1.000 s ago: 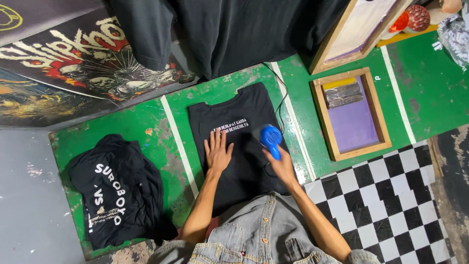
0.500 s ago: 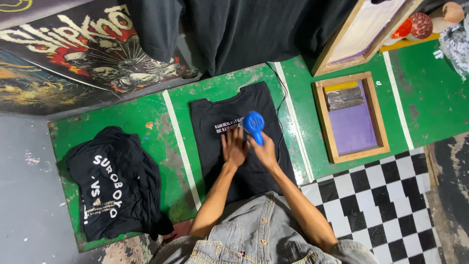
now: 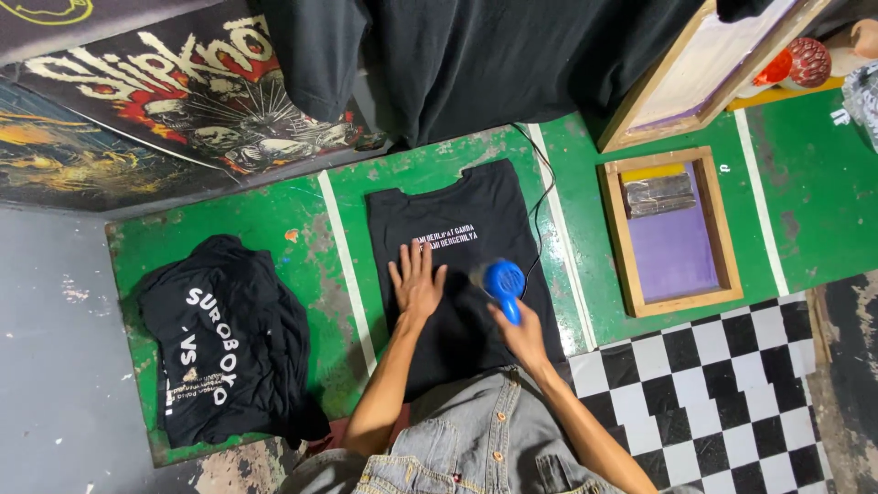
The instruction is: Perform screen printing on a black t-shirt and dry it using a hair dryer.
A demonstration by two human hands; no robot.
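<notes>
Black cotton, a flat-spread T-shirt with a small band of white print (image 3: 457, 265), lies on the worn green painted floor (image 3: 274, 229). The person's left hand (image 3: 416, 279) rests open on it, fingers splayed and palm down, just below the print, gripping nothing. The right hand (image 3: 523, 337) is closed around the handle of a blue plastic hair dryer (image 3: 503, 279), whose nozzle points at the shirt's right half, beside the print; its thin dark cord (image 3: 540, 197) runs off past the shirt's upper right edge.

To my eye the shirt is light, soft and limp, so it would wrinkle if dragged; better taken by the hem or shoulders, clear of the print. The dryer looks light, rigid and best held by its handle.

Left of the shirt sits a crumpled heap of black printed shirts (image 3: 224, 343). Right of it lies a wooden-framed purple printing screen (image 3: 672, 233).
</notes>
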